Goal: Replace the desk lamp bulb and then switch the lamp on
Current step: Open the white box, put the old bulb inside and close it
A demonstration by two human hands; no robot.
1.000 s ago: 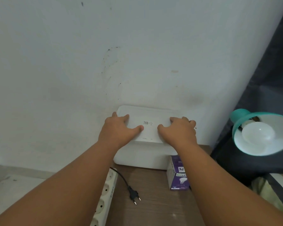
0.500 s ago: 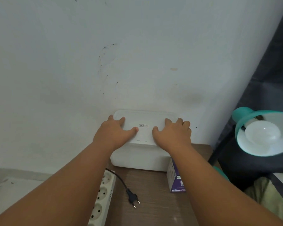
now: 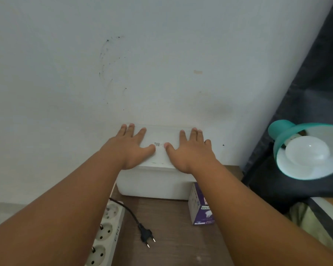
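A teal desk lamp (image 3: 277,141) leans in from the right, its shade facing me with a round white bulb (image 3: 307,150) screwed inside. A purple bulb box (image 3: 201,210) stands on the brown desk, partly hidden by my right forearm. The lamp's black plug (image 3: 147,234) lies loose on the desk beside a white power strip (image 3: 106,233). My left hand (image 3: 129,148) and my right hand (image 3: 188,150) lie flat, fingers spread, on the lid of a white plastic box (image 3: 154,187) against the wall.
The white wall rises directly behind the plastic box. A dark curtain (image 3: 319,83) hangs at the right behind the lamp. The brown desk top (image 3: 171,244) runs toward me between my forearms. A light-coloured cloth (image 3: 306,219) shows at lower right.
Both hands have slid a little farther back on the lid and flattened, fingers spreading. The view has tipped slightly, and the lamp shade sits a bit lower right.
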